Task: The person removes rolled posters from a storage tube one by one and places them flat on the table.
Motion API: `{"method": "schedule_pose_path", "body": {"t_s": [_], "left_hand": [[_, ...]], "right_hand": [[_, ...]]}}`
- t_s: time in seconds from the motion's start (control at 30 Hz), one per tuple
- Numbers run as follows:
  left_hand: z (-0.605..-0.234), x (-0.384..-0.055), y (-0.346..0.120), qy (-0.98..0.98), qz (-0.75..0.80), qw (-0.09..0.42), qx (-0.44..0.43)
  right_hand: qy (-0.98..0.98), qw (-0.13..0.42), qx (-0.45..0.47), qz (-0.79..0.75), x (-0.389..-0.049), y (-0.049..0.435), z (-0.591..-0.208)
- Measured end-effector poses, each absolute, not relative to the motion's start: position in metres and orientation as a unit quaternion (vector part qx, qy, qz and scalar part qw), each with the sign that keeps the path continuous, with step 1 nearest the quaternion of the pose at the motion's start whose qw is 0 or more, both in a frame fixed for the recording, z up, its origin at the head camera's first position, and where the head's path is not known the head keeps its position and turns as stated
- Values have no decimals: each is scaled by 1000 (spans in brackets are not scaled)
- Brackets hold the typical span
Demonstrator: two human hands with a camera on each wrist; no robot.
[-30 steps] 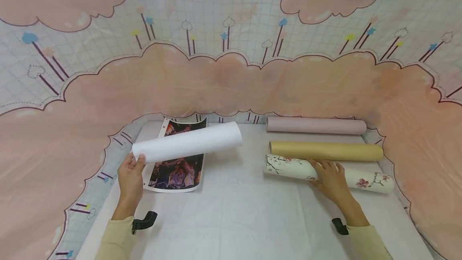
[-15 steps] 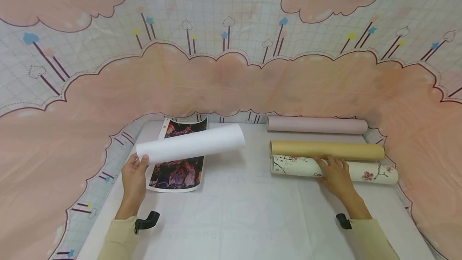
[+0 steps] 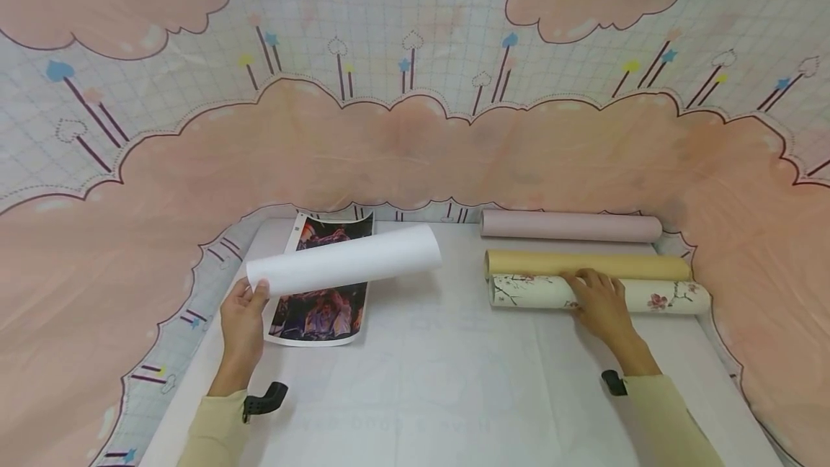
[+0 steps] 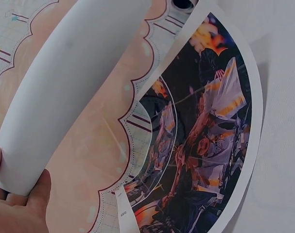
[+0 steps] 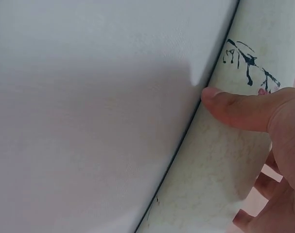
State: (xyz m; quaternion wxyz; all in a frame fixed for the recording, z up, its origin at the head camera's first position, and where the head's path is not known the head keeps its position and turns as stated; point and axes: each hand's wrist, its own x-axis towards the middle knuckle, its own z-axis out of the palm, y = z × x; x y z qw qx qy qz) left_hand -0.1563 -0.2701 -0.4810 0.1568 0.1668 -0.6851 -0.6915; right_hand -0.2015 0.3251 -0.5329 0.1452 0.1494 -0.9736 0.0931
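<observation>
My left hand (image 3: pixel 241 326) pinches the left end of a rolled sheet of white paper (image 3: pixel 350 259), thumb in front. The white roll is tilted, its right end higher, above a printed colour poster (image 3: pixel 319 317) whose edges curl. In the left wrist view the fingers curl round the end of the roll (image 4: pixel 74 87). On the right, my right hand (image 3: pixel 599 305) grips the middle of a cream wallpaper roll with blossom branches (image 3: pixel 664 297). Its thumb (image 5: pixel 239 109) lies across the near side, and the other fingers reach over the far side. Directly behind lies a gold paper roll (image 3: pixel 583 263).
A pale pink roll (image 3: pixel 570 225) lies at the back right, behind the gold one and apart from it. All of this rests on a white-covered table (image 3: pixel 441 373). Cloth printed with clouds (image 3: pixel 454 157) hangs at the back and both sides.
My right hand has pushed the blossom roll away from me and slightly right, levelling it along the gold roll. My left hand and the white roll have shifted slightly right.
</observation>
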Motion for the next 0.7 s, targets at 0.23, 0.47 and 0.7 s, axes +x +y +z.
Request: {"method": "schedule_pose_path", "body": {"t_s": [0.23, 0.47, 0.7], "left_hand": [[-480, -154, -268, -690, -685, 152, 178], [-479, -151, -264, -695, -683, 148, 169], [-480, -151, -261, -690, -687, 154, 168]], "right_hand": [[-978, 128, 139, 88, -212, 327, -533], [-981, 114, 129, 88, -221, 328, -530], [-977, 131, 129, 105, -231, 328, -526]]}}
